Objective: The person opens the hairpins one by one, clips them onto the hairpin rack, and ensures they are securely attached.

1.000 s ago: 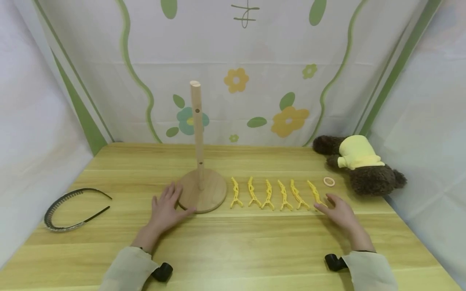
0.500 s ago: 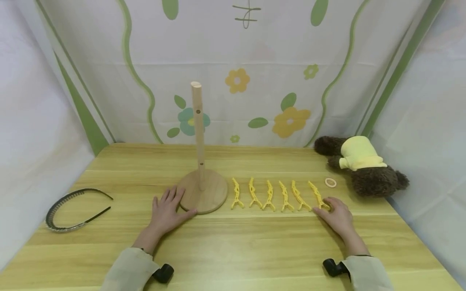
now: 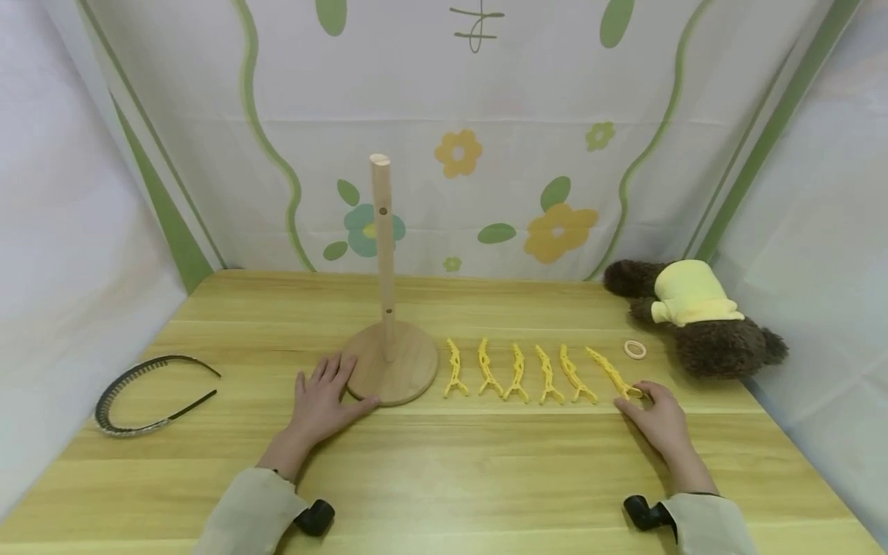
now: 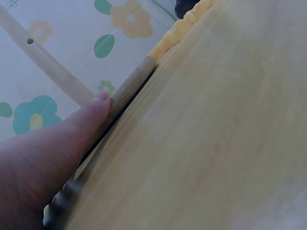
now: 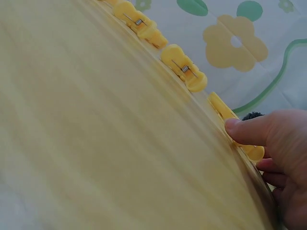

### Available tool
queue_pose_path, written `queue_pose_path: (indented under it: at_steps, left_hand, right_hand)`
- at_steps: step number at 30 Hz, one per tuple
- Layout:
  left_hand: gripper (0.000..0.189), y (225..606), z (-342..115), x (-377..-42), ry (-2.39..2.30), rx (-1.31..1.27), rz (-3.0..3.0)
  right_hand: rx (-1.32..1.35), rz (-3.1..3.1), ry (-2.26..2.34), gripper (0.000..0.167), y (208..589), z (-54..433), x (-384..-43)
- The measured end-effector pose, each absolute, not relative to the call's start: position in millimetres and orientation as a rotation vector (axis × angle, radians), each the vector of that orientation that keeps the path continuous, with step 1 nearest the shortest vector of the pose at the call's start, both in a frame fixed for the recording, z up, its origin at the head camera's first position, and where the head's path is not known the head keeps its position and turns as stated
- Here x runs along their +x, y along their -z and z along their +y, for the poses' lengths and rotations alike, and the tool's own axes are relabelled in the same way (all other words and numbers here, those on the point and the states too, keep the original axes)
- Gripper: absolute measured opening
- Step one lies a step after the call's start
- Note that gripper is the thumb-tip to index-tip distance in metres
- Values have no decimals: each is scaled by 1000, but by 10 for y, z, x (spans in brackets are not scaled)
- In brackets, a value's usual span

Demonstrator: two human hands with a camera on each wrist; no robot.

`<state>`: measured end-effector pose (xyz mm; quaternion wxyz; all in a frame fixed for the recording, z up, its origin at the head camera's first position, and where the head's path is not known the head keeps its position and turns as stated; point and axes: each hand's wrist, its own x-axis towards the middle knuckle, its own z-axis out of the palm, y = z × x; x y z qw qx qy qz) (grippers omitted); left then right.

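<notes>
A wooden stand, its upright post point(image 3: 385, 254) on a round base point(image 3: 412, 378), rises left of the table's middle. My left hand point(image 3: 322, 405) rests at the near-left rim of that base, fingers spread and thumb along the edge; in the left wrist view the thumb point(image 4: 81, 122) lies against the rim. Several yellow hair clips lie in a row to the right of the base. At the far right of this row, my right hand point(image 3: 662, 420) pinches the forked end of the last hair clip point(image 3: 609, 371). The right wrist view has the thumb point(image 5: 247, 130) on that clip.
A black toothed headband point(image 3: 114, 397) lies at the left. A small pale ring point(image 3: 634, 350) sits beyond the right hand. Behind it lies a dark brown plush toy in a yellow top point(image 3: 694, 293). A flower-printed cloth point(image 3: 541, 92) hangs behind the table point(image 3: 444, 478).
My right hand has closed its fingertips on the last hair clip, whose forked end has swung right, so the clip slants more. The left hand stays at the base.
</notes>
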<state>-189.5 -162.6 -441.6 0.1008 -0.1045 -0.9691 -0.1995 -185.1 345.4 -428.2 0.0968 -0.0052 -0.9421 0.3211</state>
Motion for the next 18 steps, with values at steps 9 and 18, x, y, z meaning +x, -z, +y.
queue_pose_path:
  at_steps: [9, 18]
  left_hand:
    - [88, 4440, -1626, -1906, 583, -307, -2861]
    - [88, 4445, -1622, -1908, 584, -303, -2864]
  right_hand:
    - [2, -2776, -918, 54, 4315, 3497, -1855]
    - [16, -2755, -853, 46, 4300, 3475, -1881]
